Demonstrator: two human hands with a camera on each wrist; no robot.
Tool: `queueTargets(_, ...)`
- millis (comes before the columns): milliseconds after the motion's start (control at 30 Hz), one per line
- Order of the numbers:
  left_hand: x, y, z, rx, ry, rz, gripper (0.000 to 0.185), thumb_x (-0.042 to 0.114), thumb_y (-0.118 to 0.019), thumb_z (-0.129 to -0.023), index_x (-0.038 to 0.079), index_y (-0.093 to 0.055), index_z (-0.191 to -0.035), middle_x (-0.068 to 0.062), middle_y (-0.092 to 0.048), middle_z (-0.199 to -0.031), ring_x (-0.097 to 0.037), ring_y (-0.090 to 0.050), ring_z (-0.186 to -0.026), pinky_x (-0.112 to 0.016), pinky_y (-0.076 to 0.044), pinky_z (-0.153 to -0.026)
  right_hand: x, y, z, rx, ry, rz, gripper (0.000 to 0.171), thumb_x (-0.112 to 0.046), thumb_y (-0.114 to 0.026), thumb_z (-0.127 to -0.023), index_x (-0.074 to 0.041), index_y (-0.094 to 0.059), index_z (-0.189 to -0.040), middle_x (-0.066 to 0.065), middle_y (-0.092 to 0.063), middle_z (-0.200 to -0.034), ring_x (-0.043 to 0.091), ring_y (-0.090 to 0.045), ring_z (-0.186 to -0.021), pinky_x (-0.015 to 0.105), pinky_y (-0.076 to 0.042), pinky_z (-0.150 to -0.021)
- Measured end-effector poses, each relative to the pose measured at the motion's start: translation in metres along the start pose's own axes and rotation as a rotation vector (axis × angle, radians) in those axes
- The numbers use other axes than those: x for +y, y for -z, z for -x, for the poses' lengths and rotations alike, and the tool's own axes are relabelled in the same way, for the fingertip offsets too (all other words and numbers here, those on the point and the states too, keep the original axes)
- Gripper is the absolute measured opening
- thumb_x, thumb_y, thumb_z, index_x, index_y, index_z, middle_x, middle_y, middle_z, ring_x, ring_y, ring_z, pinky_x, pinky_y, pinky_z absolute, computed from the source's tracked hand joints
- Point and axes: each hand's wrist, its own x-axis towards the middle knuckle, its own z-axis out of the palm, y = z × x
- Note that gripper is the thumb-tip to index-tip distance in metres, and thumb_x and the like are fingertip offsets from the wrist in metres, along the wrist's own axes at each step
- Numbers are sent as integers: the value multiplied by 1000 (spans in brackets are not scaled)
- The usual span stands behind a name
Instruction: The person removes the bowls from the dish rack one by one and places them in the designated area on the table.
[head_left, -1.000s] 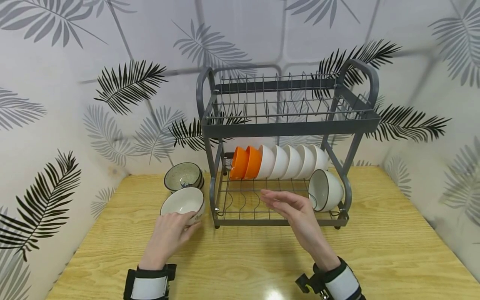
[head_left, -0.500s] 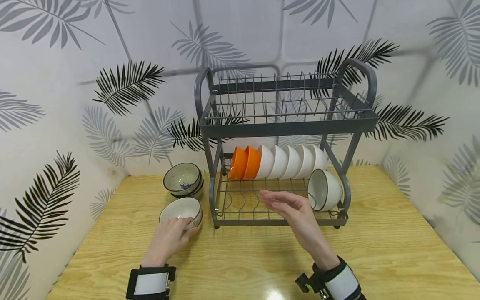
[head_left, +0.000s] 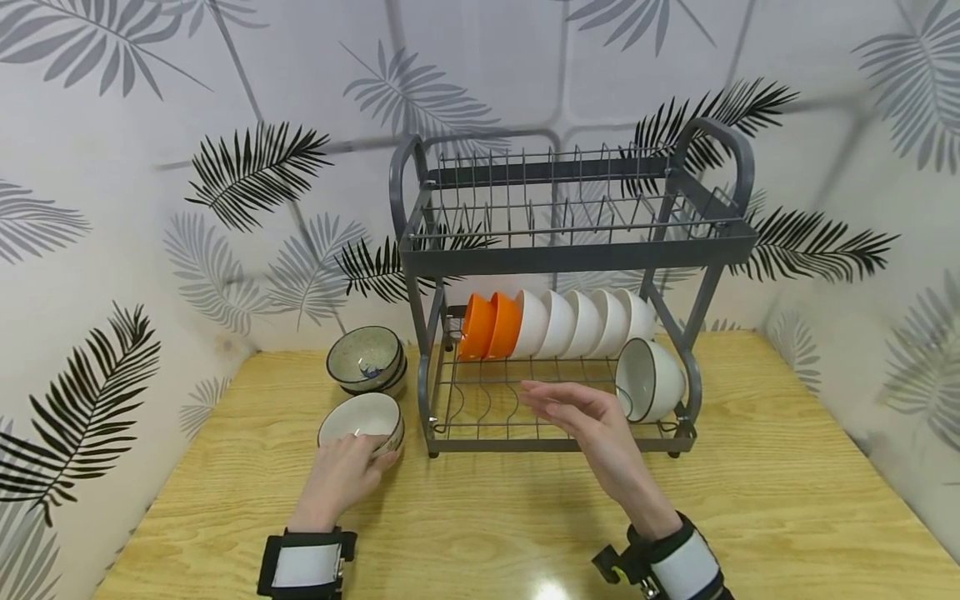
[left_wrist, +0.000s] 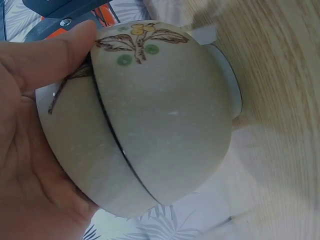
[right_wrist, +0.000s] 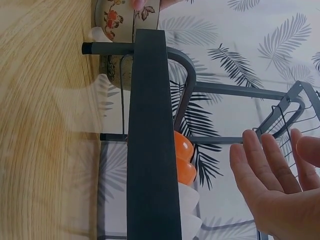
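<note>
My left hand grips the upper of two nested white bowls on the table, left of the rack. In the left wrist view its thumb presses the wall of that upper bowl, which sits inside the lower bowl. Both have dark rims and painted sprigs; the lower one's foot meets the tabletop. My right hand hovers before the rack's lower tier, fingers extended, holding nothing. The right wrist view shows this hand beside the frame.
A grey two-tier dish rack stands against the patterned wall. Below are two orange bowls and several white bowls in a row, plus a larger white bowl at front right. Speckled bowls are stacked behind the left hand.
My left hand's white bowl, tilted and higher one second ago, has come down toward me and now sits lower. Since half a second ago it has barely moved. The right hand stays put.
</note>
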Motion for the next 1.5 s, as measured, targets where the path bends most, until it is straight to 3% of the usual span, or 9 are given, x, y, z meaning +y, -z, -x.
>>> queueTargets(433, 1, 0, -1, -29, 20, -3, 12, 23, -72, -92, 13, -72, -86, -10, -73, -80, -34, -72, -78, -47, -52, -60, -2, 4, 1, 47, 7, 56, 27, -9, -55, -102, 4, -66, -123, -8, -71, -127, 12, -69, -117, 30, -54, -104)
queueTargets(533, 1, -1, -1, -31, 20, -4, 12, 23, -71, -92, 13, -73, -88, -11, -74, -82, -34, -72, -80, -48, -53, -61, -2, 5, 2, 80, 38, 128, 28, -8, -55, -102, 8, -64, -123, -12, -71, -125, 8, -67, -118, 26, -54, -102)
queueTargets(667, 1, -1, -2, -36, 23, -1, 12, 23, -71, -93, 12, -74, -91, -11, -74, -83, -32, -72, -79, -47, -53, -61, -1, 5, 2, 199, 155, 308, 23, -1, -56, -100, 10, -67, -117, -13, -71, -121, -2, -65, -114, 17, -52, -98)
queueTargets(767, 2, 0, -2, -39, 25, 5, 12, 23, -71, -93, 12, -74, -91, -9, -74, -81, -29, -70, -75, -45, -51, -59, 0, 7, 1, 319, 292, 427, 20, 6, -56, -97, 7, -71, -111, 1, -74, -119, -3, -66, -110, 13, -51, -97)
queueTargets(900, 2, 0, -4, -40, 26, 10, 11, 23, -71, -93, 13, -73, -89, -8, -73, -81, -27, -70, -75, -45, -51, -60, -1, 14, -1, 451, 501, 595, 23, 14, -56, -92, 6, -73, -106, 22, -73, -113, 12, -71, -105, 10, -49, -99)
queueTargets(1067, 3, 0, -4, -35, 27, 12, 10, 22, -71, -93, 13, -75, -91, -8, -74, -81, -26, -69, -75, -45, -52, -60, -5, 26, -4, 590, 672, 796, 27, 19, -56, -86, 7, -74, -102, 25, -74, -107, 37, -69, -101, 9, -45, -102)
queueTargets(1233, 3, -1, -3, 0, 32, -11, 17, 25, -73, -91, 13, -77, -103, -12, -76, -85, -33, -73, -79, -50, -56, -63, -4, 39, -7, 676, 722, 880, 25, 17, -54, -86, 8, -74, -98, 26, -73, -107, 44, -66, -106, 18, -43, -111)
queueTargets(1367, 5, 0, -3, 73, 47, -18, 30, 31, -74, -91, 13, -76, -114, -14, -77, -86, -35, -74, -77, -48, -57, -59, -1, 51, -9, 727, 736, 932, 25, 17, -54, -83, 10, -73, -96, 28, -71, -111, 48, -61, -115, 40, -44, -115)
queueTargets(1500, 8, 3, -4, 182, 35, -4, 37, 31, -76, -90, 9, -74, -119, -17, -78, -91, -39, -74, -79, -49, -57, -56, 2, 63, -9, 753, 688, 980, 26, 17, -54, -81, 11, -72, -99, 32, -67, -120, 52, -55, -124, 59, -41, -113)
